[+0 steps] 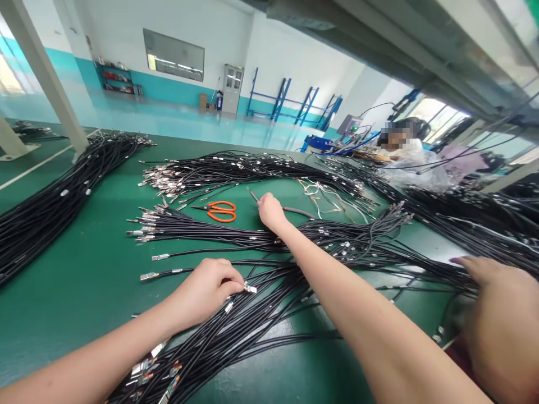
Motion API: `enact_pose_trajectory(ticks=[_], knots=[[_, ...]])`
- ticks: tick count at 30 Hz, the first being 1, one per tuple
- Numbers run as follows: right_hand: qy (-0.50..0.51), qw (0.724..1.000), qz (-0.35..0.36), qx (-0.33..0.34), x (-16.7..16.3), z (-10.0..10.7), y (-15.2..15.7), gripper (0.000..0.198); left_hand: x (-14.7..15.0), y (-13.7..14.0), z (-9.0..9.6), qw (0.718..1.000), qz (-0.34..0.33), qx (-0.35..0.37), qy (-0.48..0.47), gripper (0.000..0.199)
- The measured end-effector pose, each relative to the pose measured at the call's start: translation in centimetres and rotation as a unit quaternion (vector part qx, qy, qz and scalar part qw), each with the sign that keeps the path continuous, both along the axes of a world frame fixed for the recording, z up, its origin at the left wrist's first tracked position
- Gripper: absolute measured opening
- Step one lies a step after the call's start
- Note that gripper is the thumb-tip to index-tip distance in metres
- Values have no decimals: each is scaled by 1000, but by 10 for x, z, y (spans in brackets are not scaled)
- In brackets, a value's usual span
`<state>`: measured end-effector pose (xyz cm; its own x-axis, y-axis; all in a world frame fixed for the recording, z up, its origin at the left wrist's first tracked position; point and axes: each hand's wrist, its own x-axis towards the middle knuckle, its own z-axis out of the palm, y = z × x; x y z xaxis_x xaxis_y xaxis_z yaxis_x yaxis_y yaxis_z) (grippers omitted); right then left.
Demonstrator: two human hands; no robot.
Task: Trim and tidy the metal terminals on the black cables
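My left hand (208,294) is closed, pinching a black cable just behind its silver metal connector (251,289). Beneath it lies a spread of black cables (269,297) with similar metal ends. My right hand (272,212) reaches across the table, closed on a slim tool whose grey tip (253,194) sticks out to the left. A grey and red handle (300,212) shows on its other side; whether it belongs to the same tool I cannot tell. Orange-handled scissors (222,211) lie left of that hand, between two cable bundles.
A cable bundle (236,168) lies at the back, another (63,196) at the left. Loose white wires (322,196) rest behind my right hand. A co-worker's hand (497,292) extends in from the right. Another person (400,140) sits beyond. A post (50,73) stands at the left.
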<state>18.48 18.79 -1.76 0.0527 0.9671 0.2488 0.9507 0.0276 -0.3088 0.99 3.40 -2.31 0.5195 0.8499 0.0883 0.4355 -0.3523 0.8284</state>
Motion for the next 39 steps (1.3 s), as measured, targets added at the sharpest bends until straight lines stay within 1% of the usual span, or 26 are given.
enact_pose_trajectory(ticks=[2, 4, 5, 6, 7, 8, 9, 10, 11, 13, 15, 18, 22, 27, 32, 39], knots=[[33, 998, 5, 55, 5, 17, -12, 22, -3, 5, 0, 1000, 20, 13, -4, 20], [57, 992, 25, 109, 11, 34, -34, 24, -6, 10, -2, 998, 43, 41, -3, 20], [70, 988, 43, 132, 13, 40, -48, 21, -8, 13, -4, 997, 51, 57, 1, 21], [104, 978, 82, 164, 15, 43, -64, 17, -9, 16, -6, 996, 55, 74, 10, 22], [128, 970, 121, 168, 17, 44, -81, 14, -10, 18, -8, 994, 58, 93, 26, 22], [139, 967, 150, 149, 18, 43, -97, 14, -11, 20, -10, 991, 61, 113, 49, 21], [135, 969, 173, 113, 19, 39, -112, 16, -12, 22, -12, 986, 66, 130, 75, 20], [109, 972, 191, 80, 20, 33, -124, 18, -13, 23, -13, 982, 74, 144, 100, 19], [76, 974, 201, 65, 21, 26, -135, 19, -14, 24, -15, 978, 82, 151, 121, 18], [-2, 971, 234, 58, 21, 12, -147, 22, -15, 26, -16, 974, 93, 148, 142, 17], [-82, 960, 262, 57, 21, 1, -151, 28, -15, 27, -17, 974, 96, 141, 146, 18], [-178, 943, 279, 47, 21, -7, -149, 40, -14, 29, -18, 974, 106, 138, 147, 17], [-247, 926, 276, 76, 23, -10, -150, 46, -12, 29, -18, 974, 110, 141, 142, 16], [-284, 911, 279, 106, 24, -10, -154, 48, -11, 29, -17, 973, 112, 141, 146, 16], [-302, 903, 289, 104, 23, -9, -155, 49, -12, 29, -16, 972, 111, 138, 156, 15], [-309, 898, 295, 104, 20, -8, -154, 50, -12, 29, -16, 971, 110, 139, 158, 14]])
